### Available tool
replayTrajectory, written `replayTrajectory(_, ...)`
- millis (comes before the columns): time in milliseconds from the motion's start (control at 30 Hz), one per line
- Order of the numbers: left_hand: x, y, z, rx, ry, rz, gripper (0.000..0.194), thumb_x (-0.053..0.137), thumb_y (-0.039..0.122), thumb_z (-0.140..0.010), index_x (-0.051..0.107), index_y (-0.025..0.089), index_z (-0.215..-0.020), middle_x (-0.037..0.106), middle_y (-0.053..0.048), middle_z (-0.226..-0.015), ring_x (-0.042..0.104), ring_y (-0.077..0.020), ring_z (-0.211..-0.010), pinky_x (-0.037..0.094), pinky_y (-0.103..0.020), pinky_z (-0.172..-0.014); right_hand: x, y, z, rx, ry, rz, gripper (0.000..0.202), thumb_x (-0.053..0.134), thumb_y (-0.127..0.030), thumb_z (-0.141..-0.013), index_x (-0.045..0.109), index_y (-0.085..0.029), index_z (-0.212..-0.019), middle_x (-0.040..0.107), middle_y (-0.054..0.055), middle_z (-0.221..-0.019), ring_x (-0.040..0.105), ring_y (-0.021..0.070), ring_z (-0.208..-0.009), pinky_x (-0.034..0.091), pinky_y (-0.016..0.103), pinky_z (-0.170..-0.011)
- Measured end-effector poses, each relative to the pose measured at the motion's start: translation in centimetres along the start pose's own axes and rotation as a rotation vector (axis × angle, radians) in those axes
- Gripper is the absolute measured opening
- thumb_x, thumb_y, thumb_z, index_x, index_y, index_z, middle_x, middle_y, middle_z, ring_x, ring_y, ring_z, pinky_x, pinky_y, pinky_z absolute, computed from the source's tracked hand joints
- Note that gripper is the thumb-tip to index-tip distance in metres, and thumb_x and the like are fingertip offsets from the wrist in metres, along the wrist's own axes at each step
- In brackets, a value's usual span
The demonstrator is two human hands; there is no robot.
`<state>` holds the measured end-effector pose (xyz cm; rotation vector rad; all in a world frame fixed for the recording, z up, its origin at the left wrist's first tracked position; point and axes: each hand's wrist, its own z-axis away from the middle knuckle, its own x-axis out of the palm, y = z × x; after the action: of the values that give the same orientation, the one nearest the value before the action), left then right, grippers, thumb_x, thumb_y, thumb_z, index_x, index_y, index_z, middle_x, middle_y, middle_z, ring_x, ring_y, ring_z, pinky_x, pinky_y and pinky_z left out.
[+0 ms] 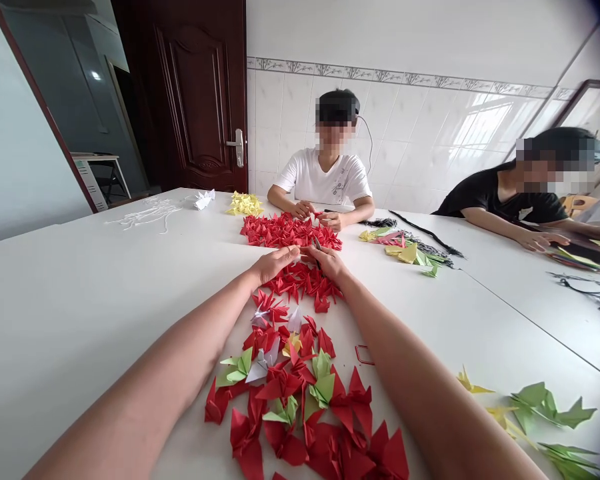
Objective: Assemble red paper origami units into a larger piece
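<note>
Both arms reach forward over a white table (100, 300). My left hand (276, 263) lies at the left edge of a pile of red paper cranes (300, 280), its fingers together and their tips near the right hand. My right hand (329, 261) is curled round a small dark tool (317, 248), perhaps scissors, at the right of that pile. Whether the left fingers hold anything is too small to tell. More red cranes (280, 230) lie just beyond both hands. Between my forearms are larger red, green, white and yellow cranes (323, 387).
Across the table a person in white (325, 177) works over the far red cranes. Another person in black (500, 193) leans in at the right. Yellow cranes (245, 203), white strings (147, 213), black cords (425, 233) and green cranes (550, 407) lie about the table.
</note>
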<state>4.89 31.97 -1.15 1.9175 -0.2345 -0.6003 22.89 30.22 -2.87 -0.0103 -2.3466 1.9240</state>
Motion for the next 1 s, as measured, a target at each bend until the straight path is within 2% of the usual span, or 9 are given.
replayTrajectory(100, -0.1, 0.5, 0.2, 0.0, -0.09, 0.027, 0.059, 0.048, 0.061, -0.076, 0.058, 0.021, -0.117, 0.054, -0.006, -0.127, 0.044, -0.0269, -0.122, 0.029, -0.034, -0.102, 0.3, -0.2, 0.3, 0.019, -0.033, -0.026, 0.019, 0.063, -0.035, -0.071, 0.069, -0.017, -0.075, 0.071, 0.004, -0.084, 0.065, 0.0197, -0.085, 0.048, 0.032, -0.084)
replayTrajectory(200, -0.4, 0.9, 0.3, -0.038, -0.163, 0.109, 0.063, 0.041, 0.065, -0.077, 0.059, 0.018, -0.116, 0.062, -0.009, -0.116, 0.05, -0.0289, -0.115, 0.033, -0.037, -0.099, 0.5, -0.4, 0.6, 0.027, -0.051, -0.046, 0.019, 0.061, -0.035, -0.073, 0.068, -0.017, -0.075, 0.071, 0.004, -0.083, 0.065, 0.0189, -0.082, 0.048, 0.033, -0.083)
replayTrajectory(333, -0.5, 1.1, 0.4, -0.101, -0.134, 0.22, 0.068, 0.044, 0.068, -0.073, 0.065, 0.012, -0.108, 0.069, -0.013, -0.098, 0.058, -0.0314, -0.103, 0.039, -0.041, -0.093, 1.0, -0.8, 1.2, 0.033, -0.072, -0.04, 0.023, 0.06, -0.039, -0.073, 0.066, -0.016, -0.076, 0.071, 0.006, -0.081, 0.066, 0.0198, -0.076, 0.05, 0.034, -0.077)
replayTrajectory(467, -0.6, 1.5, 0.8, -0.051, -0.181, 0.242, 0.059, 0.047, 0.062, -0.076, 0.067, 0.014, -0.102, 0.069, -0.011, -0.098, 0.058, -0.0294, -0.103, 0.039, -0.04, -0.095, 1.5, -1.1, 2.0, 0.021, -0.068, -0.041, 0.026, 0.06, -0.043, -0.071, 0.064, -0.017, -0.073, 0.071, 0.005, -0.077, 0.066, 0.0204, -0.073, 0.05, 0.034, -0.074)
replayTrajectory(567, -0.7, 1.8, 1.5, -0.086, -0.206, 0.217, 0.056, 0.046, 0.062, -0.076, 0.069, 0.016, -0.1, 0.07, -0.01, -0.098, 0.06, -0.0291, -0.101, 0.04, -0.04, -0.094, 1.8, -1.3, 2.9, 0.019, -0.047, -0.055, 0.029, 0.06, -0.046, -0.069, 0.063, -0.018, -0.071, 0.071, 0.005, -0.074, 0.066, 0.0207, -0.071, 0.05, 0.033, -0.072)
replayTrajectory(667, -0.9, 2.0, 2.4, -0.133, -0.194, 0.151, 0.056, 0.05, 0.063, -0.073, 0.071, 0.016, -0.095, 0.07, -0.009, -0.099, 0.059, -0.0297, -0.101, 0.039, -0.039, -0.096, 2.2, -1.7, 4.2, 0.036, -0.013, -0.061, 0.029, 0.06, -0.046, -0.07, 0.062, -0.017, -0.072, 0.07, 0.005, -0.072, 0.066, 0.0208, -0.071, 0.049, 0.032, -0.07)
replayTrajectory(800, -1.3, 2.2, 3.9, -0.205, -0.216, 0.196, 0.058, 0.052, 0.065, -0.069, 0.071, 0.016, -0.093, 0.07, -0.01, -0.098, 0.059, -0.0318, -0.102, 0.043, -0.04, -0.093, 2.8, -2.5, 6.3, 0.096, 0.016, -0.047, 0.032, 0.057, -0.046, -0.073, 0.064, -0.015, -0.076, 0.071, 0.007, -0.075, 0.066, 0.0205, -0.07, 0.049, 0.031, -0.066)
replayTrajectory(1000, -1.9, 3.6, 7.9, -0.264, -0.276, 0.254, 0.054, 0.056, 0.061, -0.069, 0.069, 0.016, -0.096, 0.068, -0.009, -0.104, 0.059, -0.0299, -0.103, 0.044, -0.038, -0.093, 4.3, -3.8, 10.3, 0.122, 0.071, -0.01, 0.038, 0.054, -0.049, -0.074, 0.062, -0.012, -0.078, 0.07, 0.01, -0.082, 0.065, 0.0173, -0.062, 0.048, 0.029, -0.06)
